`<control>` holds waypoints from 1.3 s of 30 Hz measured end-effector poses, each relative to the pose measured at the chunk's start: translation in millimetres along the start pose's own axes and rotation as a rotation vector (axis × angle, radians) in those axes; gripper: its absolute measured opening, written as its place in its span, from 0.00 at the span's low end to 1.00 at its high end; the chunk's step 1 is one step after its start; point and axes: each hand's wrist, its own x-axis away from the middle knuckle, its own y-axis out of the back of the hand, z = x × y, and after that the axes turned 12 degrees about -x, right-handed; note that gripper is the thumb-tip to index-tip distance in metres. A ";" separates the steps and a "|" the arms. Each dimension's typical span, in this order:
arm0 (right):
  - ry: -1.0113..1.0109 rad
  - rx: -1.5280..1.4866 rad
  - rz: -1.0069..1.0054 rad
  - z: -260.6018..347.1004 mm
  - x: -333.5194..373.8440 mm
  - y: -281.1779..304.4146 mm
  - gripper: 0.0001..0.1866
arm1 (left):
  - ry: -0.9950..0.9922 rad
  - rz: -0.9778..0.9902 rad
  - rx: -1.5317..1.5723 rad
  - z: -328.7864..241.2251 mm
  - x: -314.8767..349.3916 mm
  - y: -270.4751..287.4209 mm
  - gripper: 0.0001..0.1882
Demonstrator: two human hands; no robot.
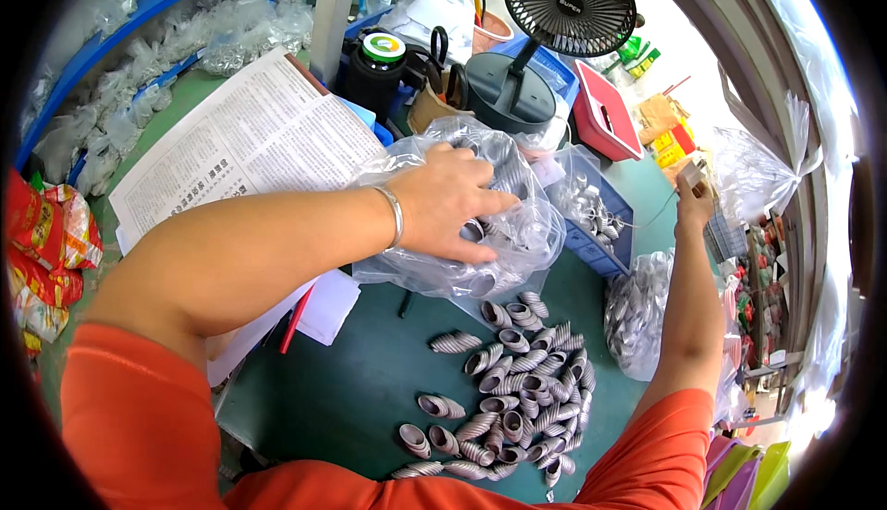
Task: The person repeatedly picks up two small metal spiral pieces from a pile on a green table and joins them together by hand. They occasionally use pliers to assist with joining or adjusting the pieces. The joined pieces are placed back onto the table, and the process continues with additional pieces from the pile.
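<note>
My left hand [443,203], with a silver bangle at the wrist, lies over a clear plastic bag [531,233], its fingers spread. Grey ridged metal sleeves show through the plastic and between the fingers. Reaching out to the far right, my right hand [695,205] is closed on a small whitish piece [693,173]; its exact kind is too small to tell. A thin pale strand runs near that hand toward a blue bin [599,249] of small metal parts. On the green table in front of me lies a loose heap of ridged metal sleeves [527,390].
A black fan [568,2] stands behind the bag, near a black jar [374,66] and a red box [607,111]. Printed sheets [249,145] and a red pen [296,321] lie to the left. Another filled bag [637,316] sits beside my right forearm. Shelving edges the far left.
</note>
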 end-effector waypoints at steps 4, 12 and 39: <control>0.078 0.149 0.112 83.2 38.7 -18.3 0.30 | 0.004 0.010 -0.018 -0.3 0.4 3.9 0.31; 0.874 0.089 0.482 217.4 128.9 -53.7 0.26 | 0.021 0.040 -0.031 -0.3 -0.1 4.8 0.31; 0.549 0.299 0.637 167.1 101.1 -206.4 0.17 | 0.002 -0.063 0.019 2.1 1.9 -2.0 0.30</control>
